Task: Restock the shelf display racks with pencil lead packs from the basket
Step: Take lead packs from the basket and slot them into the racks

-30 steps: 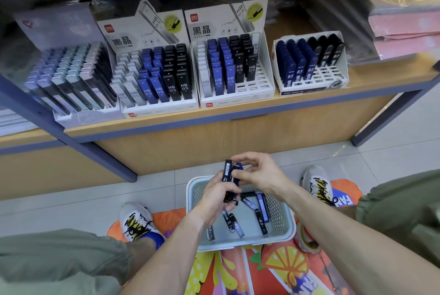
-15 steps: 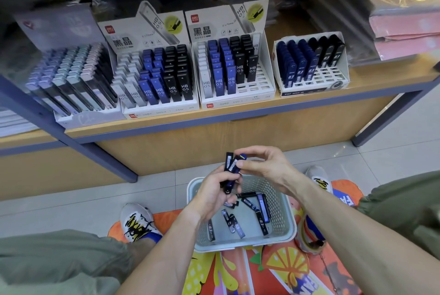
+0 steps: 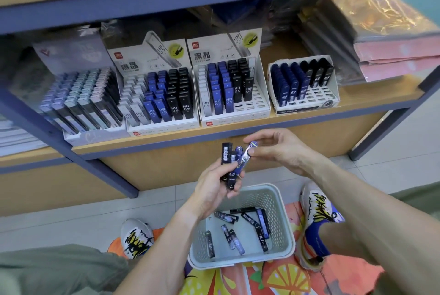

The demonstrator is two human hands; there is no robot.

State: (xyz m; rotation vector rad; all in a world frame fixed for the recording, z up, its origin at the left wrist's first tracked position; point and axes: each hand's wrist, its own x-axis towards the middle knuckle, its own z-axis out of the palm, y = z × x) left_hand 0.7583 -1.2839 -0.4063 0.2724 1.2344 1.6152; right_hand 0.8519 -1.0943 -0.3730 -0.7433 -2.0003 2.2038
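Observation:
My left hand (image 3: pixel 214 185) grips a small bunch of black and blue pencil lead packs (image 3: pixel 229 163) above the pale green basket (image 3: pixel 283 228). My right hand (image 3: pixel 278 149) pinches the top end of one blue pack (image 3: pixel 247 154) at the right side of that bunch. Several more packs (image 3: pixel 238 230) lie loose in the basket on the floor. On the shelf stand several white display racks: a rightmost rack (image 3: pixel 303 87) with blue and black packs and open slots at its front, a middle rack (image 3: pixel 232 94), and a rack to the left (image 3: pixel 157 101).
A rack of pastel packs (image 3: pixel 78 104) stands at the shelf's far left. Wrapped stacks of pink and gold paper (image 3: pixel 392 39) fill the shelf's right. Blue shelf posts (image 3: pixel 390 125) slant down either side. My shoes (image 3: pixel 316 218) flank the basket on a fruit-print mat (image 3: pixel 285 278).
Both hands have risen from just over the basket toward the shelf edge. My right hand has drawn one blue pack up and to the right of the bunch.

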